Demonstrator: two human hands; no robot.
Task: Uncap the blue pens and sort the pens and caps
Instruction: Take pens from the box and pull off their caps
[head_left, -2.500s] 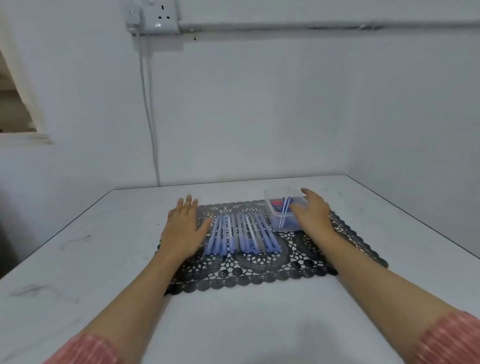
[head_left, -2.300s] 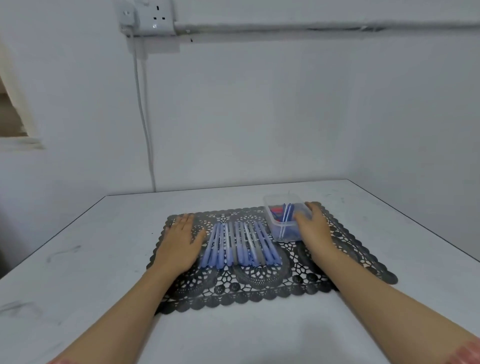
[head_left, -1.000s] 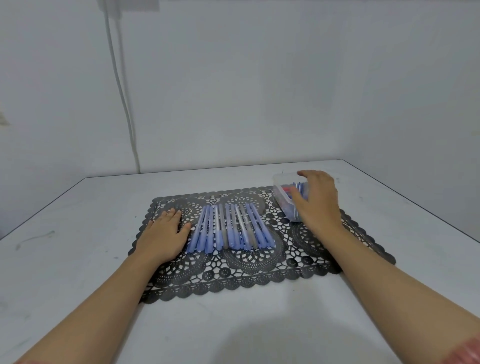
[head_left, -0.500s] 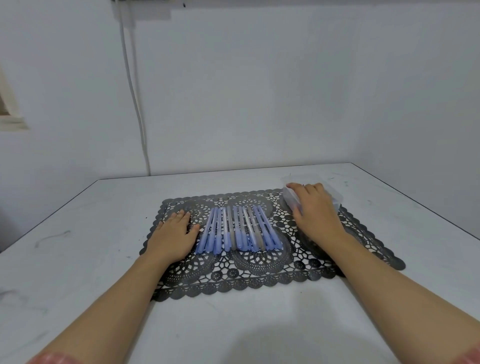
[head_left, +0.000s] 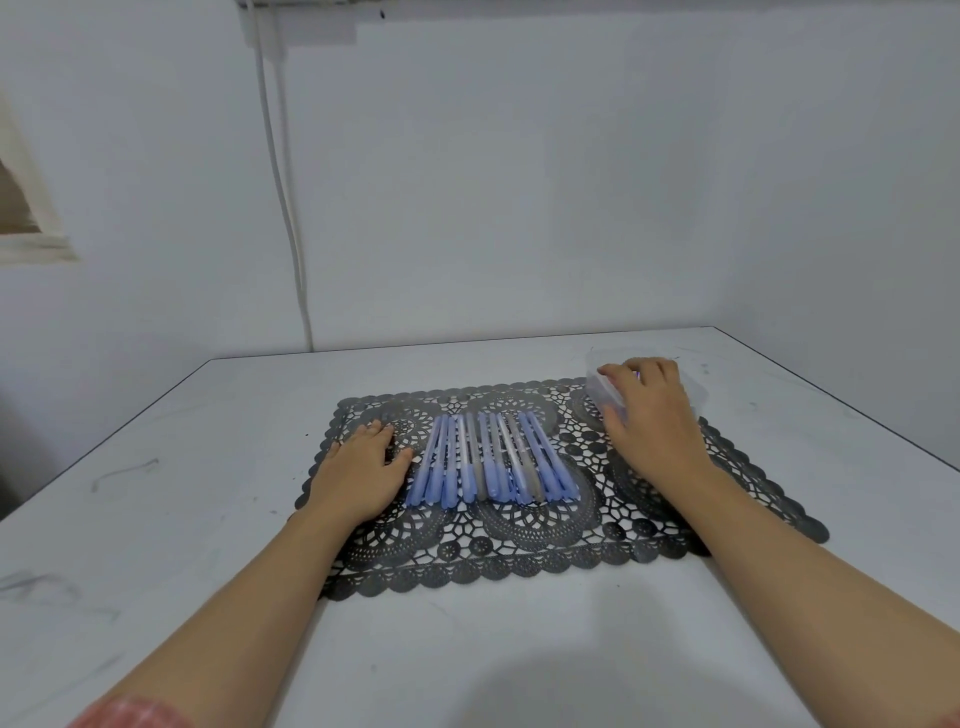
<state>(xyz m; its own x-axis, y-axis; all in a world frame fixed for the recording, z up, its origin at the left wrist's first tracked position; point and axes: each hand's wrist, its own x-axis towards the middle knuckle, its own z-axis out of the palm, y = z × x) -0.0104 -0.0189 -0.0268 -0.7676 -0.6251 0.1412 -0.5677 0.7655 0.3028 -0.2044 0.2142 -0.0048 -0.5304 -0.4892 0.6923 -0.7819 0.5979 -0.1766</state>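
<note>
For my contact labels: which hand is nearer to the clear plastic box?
Right. The right hand grips the clear plastic box; the left hand rests on the mat, beyond the pens from it.

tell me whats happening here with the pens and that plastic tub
A person works at a white table. Their left hand rests flat on the black lace placemat, beside a row of blue pens that look capped. Their right hand grips a clear plastic container at the mat's far right corner.

Translucent plastic box (head_left: 596, 388), matt openwork placemat (head_left: 519, 552)
</note>
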